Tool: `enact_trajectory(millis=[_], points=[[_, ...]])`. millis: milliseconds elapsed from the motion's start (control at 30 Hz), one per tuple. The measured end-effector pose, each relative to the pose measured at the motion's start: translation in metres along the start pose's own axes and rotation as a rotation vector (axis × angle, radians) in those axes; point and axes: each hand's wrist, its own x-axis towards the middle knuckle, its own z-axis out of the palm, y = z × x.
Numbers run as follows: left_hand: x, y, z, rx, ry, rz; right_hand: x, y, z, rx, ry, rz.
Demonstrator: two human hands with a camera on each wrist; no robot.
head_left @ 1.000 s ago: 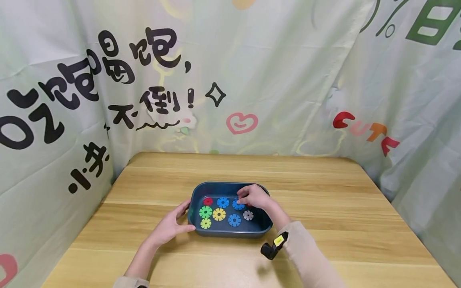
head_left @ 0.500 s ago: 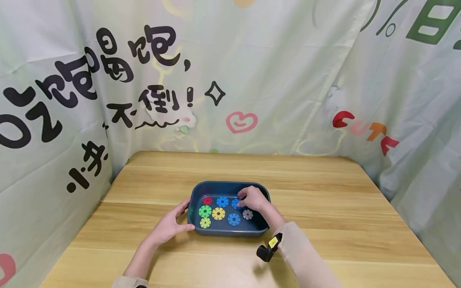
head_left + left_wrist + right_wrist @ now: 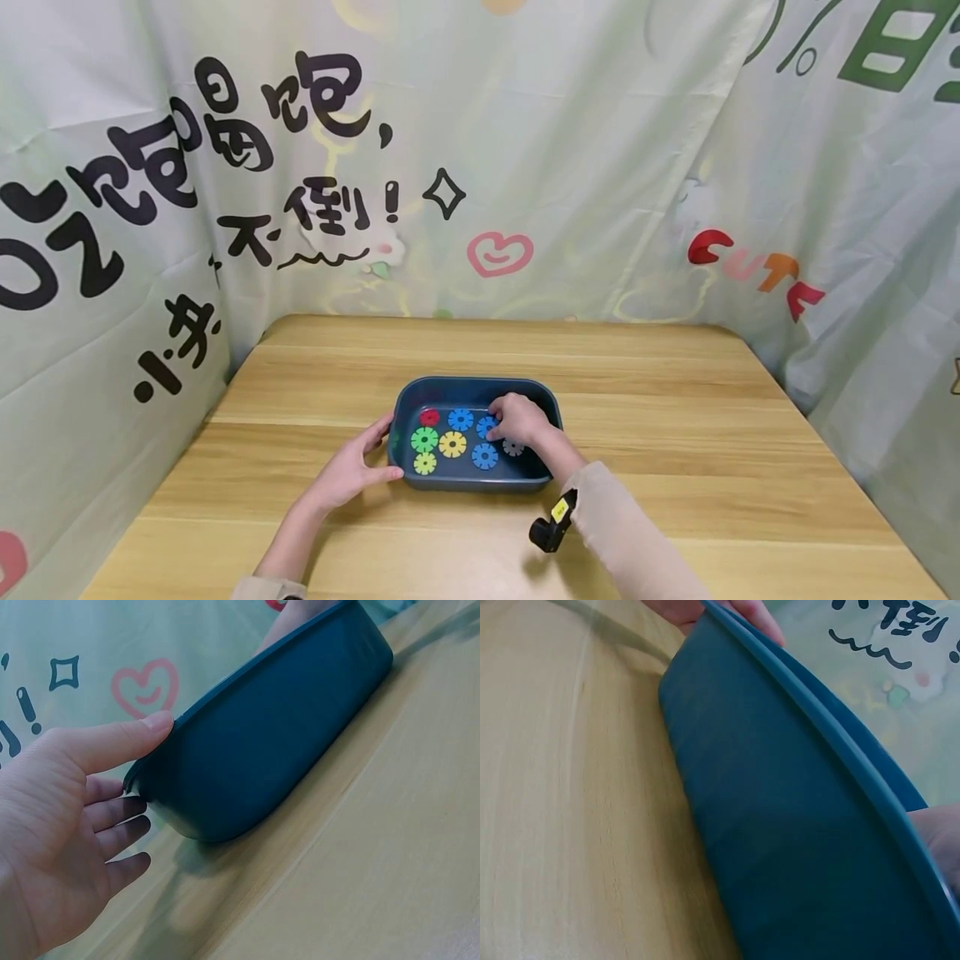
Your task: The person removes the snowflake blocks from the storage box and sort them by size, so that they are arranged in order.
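A dark blue tray [image 3: 480, 485] holds several notched plastic interlocking discs. My left hand [image 3: 348, 471] is at the tray's left end; in the left wrist view its thumb [image 3: 159, 724] touches the rim and the other fingers are spread loosely by the end wall. My right hand [image 3: 521, 418] reaches inside, its fingers bent down at a blue disc [image 3: 483, 427], partly covering it; whether they pinch it is hidden. Nearby lie another blue disc [image 3: 461, 419], a lower blue disc [image 3: 484, 456] and a grey disc [image 3: 513, 447] partly behind the right hand.
Left in the tray are a red disc [image 3: 429, 417], a green disc [image 3: 424, 440], a yellow-green disc [image 3: 425, 463] and a yellow disc [image 3: 452, 444]. The tray stands on a wooden table [image 3: 660, 400], with a printed curtain [image 3: 570, 167] behind it.
My right hand has shifted slightly left and nearer to me inside the tray, and the blue disc under it sits a little further left. My left hand stays at the tray's end.
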Motion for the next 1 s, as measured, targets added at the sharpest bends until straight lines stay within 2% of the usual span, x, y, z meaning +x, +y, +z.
enact_trajectory(millis=[267, 667, 833, 1000], points=[[-0.0001, -0.0012, -0.0004, 0.010, -0.007, 0.002, -0.0013, 0.0001, 0.0009, 0.016, -0.029, 0.026], [-0.0004, -0.0003, -0.0012, 0.012, -0.006, -0.001, -0.0012, 0.0023, 0.0007, 0.078, -0.016, -0.009], [-0.0003, 0.0000, -0.0009, 0.024, 0.000, -0.005, 0.0007, 0.0064, 0.0011, 0.142, 0.009, -0.050], [-0.0008, 0.0007, 0.0002, 0.034, 0.006, -0.014, -0.0003, 0.0044, -0.0021, 0.274, 0.001, -0.067]])
